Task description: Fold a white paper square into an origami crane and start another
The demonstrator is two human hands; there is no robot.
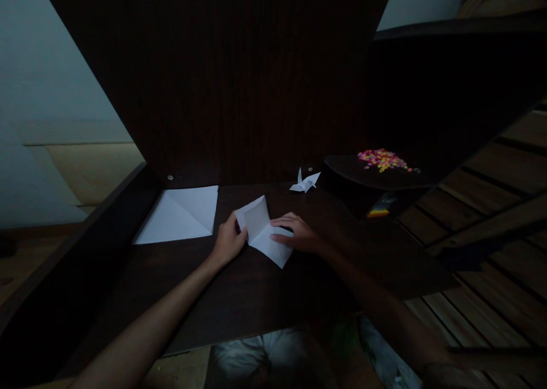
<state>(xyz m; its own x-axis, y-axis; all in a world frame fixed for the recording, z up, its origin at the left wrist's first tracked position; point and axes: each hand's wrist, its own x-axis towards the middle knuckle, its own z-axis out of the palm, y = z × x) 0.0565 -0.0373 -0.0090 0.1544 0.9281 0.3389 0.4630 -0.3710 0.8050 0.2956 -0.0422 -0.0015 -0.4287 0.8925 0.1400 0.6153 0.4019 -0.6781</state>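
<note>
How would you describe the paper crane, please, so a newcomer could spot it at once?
On the dark desk, look beyond the right hand, towards the tall back panel. The small paper crane there has sharp, raised points, unlike the flat sheets farther left.

On the desk (205, 312), the paper (277, 251) is between the left hand (229, 240) and the right hand (298, 233). To its left lie the sheets (182, 213), near the side board (81, 252); behind it and to the right sits the crane (304, 184), just before the back panel (235, 81). Farther right, the shelf (342, 168) bears the bits (383, 159).
</note>
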